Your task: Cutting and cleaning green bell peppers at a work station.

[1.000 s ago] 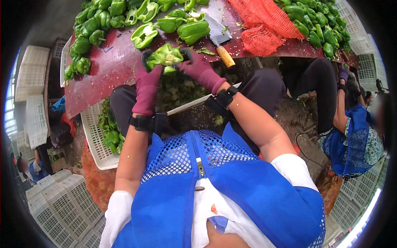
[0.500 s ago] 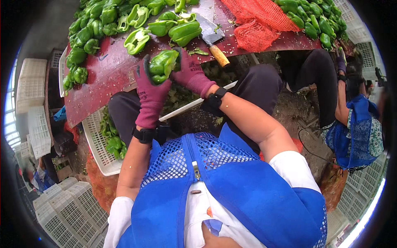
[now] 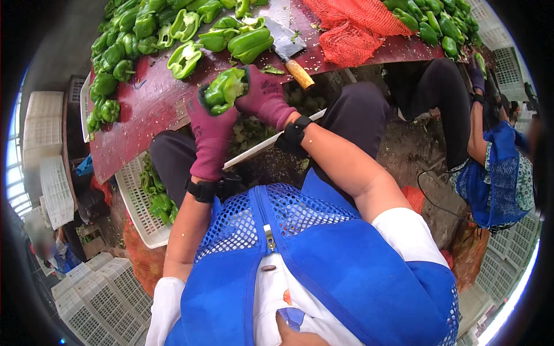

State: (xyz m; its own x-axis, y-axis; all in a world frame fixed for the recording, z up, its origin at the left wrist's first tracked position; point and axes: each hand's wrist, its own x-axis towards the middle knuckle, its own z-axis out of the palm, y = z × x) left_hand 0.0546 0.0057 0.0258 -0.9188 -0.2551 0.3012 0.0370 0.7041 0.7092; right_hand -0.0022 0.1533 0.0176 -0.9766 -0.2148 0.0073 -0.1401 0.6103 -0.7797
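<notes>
A green bell pepper (image 3: 223,87), with a pale patch on its right side, is held over the near edge of the table. Wrapped around its lower left is my left hand (image 3: 211,124), in a maroon glove with dark fingertips. My right hand (image 3: 266,97), gloved the same way, grips the pepper's right side with bent fingers; some fingertips are hidden. Beyond them lie cut pepper halves (image 3: 184,60) and a larger green pepper (image 3: 250,45). A cleaver (image 3: 287,43) with a wooden handle rests to their right.
Piles of whole peppers (image 3: 112,55) cover the dark red table (image 3: 141,124) at far left and far right. Red mesh netting (image 3: 352,43) lies between. Below, a white crate (image 3: 134,199) holds peppers beside my leg. A co-worker in a blue vest (image 3: 499,179) sits at right.
Both hands stay on the pepper. It has tilted slightly, and my left fingers sit lower around it. The whole view has shifted a little.
</notes>
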